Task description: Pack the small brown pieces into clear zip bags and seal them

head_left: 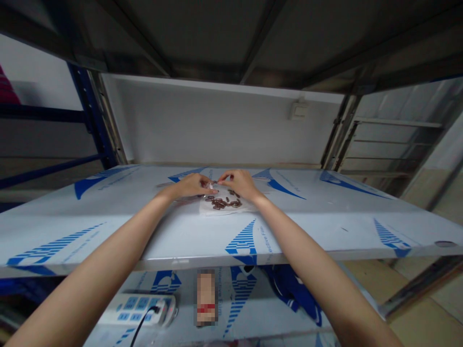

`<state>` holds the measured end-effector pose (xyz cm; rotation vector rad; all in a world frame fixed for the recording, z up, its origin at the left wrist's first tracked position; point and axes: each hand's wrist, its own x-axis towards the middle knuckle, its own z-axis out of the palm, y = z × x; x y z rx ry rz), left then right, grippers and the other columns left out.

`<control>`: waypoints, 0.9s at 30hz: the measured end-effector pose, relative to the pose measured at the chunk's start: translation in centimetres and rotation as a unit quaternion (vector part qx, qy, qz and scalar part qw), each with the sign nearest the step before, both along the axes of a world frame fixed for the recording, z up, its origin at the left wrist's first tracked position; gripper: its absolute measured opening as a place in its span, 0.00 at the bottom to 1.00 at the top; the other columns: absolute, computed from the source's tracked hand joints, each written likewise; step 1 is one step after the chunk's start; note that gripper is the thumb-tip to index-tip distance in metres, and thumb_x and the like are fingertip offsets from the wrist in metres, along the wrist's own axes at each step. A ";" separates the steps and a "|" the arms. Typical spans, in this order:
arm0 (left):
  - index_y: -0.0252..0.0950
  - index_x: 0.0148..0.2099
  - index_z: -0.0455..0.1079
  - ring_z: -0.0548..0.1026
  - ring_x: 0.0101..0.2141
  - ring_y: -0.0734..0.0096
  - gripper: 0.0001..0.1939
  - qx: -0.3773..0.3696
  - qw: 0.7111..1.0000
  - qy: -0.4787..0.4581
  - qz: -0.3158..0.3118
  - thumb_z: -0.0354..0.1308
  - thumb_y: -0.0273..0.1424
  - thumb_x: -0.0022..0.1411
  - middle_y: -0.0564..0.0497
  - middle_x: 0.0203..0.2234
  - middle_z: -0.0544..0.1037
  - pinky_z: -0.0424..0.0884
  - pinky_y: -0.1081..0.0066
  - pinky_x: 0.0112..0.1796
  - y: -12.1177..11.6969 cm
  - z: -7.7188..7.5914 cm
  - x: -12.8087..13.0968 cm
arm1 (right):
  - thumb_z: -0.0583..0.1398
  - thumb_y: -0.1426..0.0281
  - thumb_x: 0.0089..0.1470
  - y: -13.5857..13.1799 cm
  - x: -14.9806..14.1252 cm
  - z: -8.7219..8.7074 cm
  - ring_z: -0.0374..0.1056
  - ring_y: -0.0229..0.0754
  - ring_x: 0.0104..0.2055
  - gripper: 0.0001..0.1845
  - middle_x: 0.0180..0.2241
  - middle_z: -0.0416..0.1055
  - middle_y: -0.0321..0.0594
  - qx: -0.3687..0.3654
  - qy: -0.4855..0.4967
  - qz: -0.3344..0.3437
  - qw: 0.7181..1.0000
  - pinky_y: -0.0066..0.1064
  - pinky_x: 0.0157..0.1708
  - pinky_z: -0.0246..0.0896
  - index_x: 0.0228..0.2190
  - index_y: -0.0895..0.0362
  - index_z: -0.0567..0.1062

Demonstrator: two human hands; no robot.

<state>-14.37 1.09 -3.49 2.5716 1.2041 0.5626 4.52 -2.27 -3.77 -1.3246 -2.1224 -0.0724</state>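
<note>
Both my arms reach forward over a white shelf board [311, 217] with blue printed film. My left hand [193, 185] and my right hand [239, 183] meet at the far edge of a small clear plastic bag [221, 208] lying flat on the board. Fingers of both hands are pinched together on the bag's upper edge. Several small brown ring-shaped metal pieces [222, 202] lie in a pile on or inside the bag, just under my hands.
A metal rack frame with a blue upright [92, 115] surrounds the shelf, with a white back panel [217, 125]. On the lower shelf lie a white power strip [142, 308] with a black cable and a small blurred item [206, 298].
</note>
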 end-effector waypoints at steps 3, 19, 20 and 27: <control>0.34 0.39 0.74 0.70 0.30 0.68 0.26 -0.002 1.000 0.008 -0.014 0.55 0.51 0.47 0.52 0.27 0.75 0.61 0.74 0.30 -0.3 0.1 0.3 | 0.58 0.62 0.53 -0.1 -0.2 -0.1 0.66 0.42 0.42 0.11 0.36 0.76 0.37 0.010 -0.018 0.010 1.000 0.33 0.44 0.48 0.31 0.52 0.78; 0.31 0.44 0.73 0.72 0.34 0.62 0.31 0.053 0.998 -0.004 0.036 0.49 0.52 0.50 0.46 0.32 0.77 0.63 0.72 0.35 0.3 0.3 0.0 | 0.57 0.70 0.53 0.6 -0.5 -1.6 0.61 0.46 0.46 0.07 0.38 0.73 0.43 0.027 -0.212 0.010 0.977 0.39 0.44 0.44 0.32 0.57 0.76; 0.32 0.44 0.73 0.72 0.33 0.63 0.31 0.050 0.998 0.010 0.040 0.49 0.52 0.50 0.46 0.32 0.77 0.63 0.72 0.34 0.3 0.3 0.0 | 0.57 0.70 0.53 0.6 -0.4 -1.5 0.61 0.46 0.45 0.07 0.38 0.73 0.43 0.029 -0.206 0.010 0.978 0.39 0.44 0.44 0.32 0.57 0.76; 0.34 0.41 0.74 0.71 0.28 0.66 0.29 0.044 0.997 0.046 0.033 0.50 0.52 0.50 0.49 0.27 0.76 0.62 0.73 0.30 0.6 -0.1 -0.2 | 0.59 0.65 0.52 0.3 0.2 -0.4 0.62 0.43 0.42 0.08 0.37 0.74 0.37 0.013 -0.024 0.009 1.000 0.35 0.43 0.44 0.32 0.54 0.76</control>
